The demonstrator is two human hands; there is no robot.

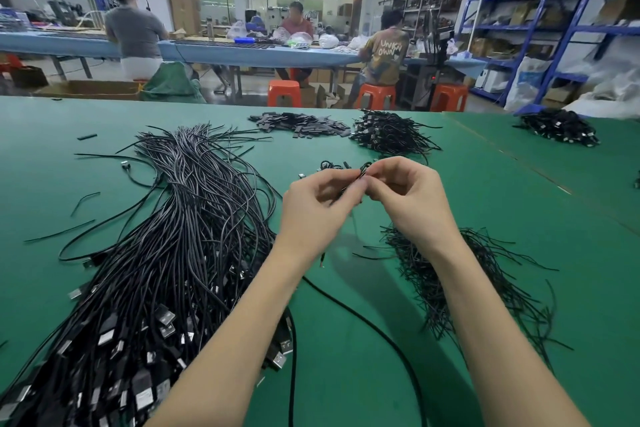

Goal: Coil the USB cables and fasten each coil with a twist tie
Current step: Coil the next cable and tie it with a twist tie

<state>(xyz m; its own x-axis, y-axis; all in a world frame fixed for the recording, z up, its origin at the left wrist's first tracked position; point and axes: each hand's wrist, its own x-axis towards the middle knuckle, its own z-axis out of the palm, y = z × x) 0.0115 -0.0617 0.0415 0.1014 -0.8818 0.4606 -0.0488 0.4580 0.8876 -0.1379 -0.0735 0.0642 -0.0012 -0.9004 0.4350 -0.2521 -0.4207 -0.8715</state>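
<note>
Pinching black cable (pixel 349 184): left hand (pixel 317 208), right hand (pixel 412 198), fingers curled, fingertips meeting.

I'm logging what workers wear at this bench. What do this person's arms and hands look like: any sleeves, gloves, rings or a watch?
Both forearms are bare from the frame's bottom edge up; no sleeve shows. The left hand and right hand wear no gloves, and no ring, watch or wristband is visible on either.

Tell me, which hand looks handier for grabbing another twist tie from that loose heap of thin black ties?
Probably the right hand. The twist tie heap lies directly under its wrist, while the left hand sits nearer the big cable bundle. Both hands now pinch the small coil between them.
</note>
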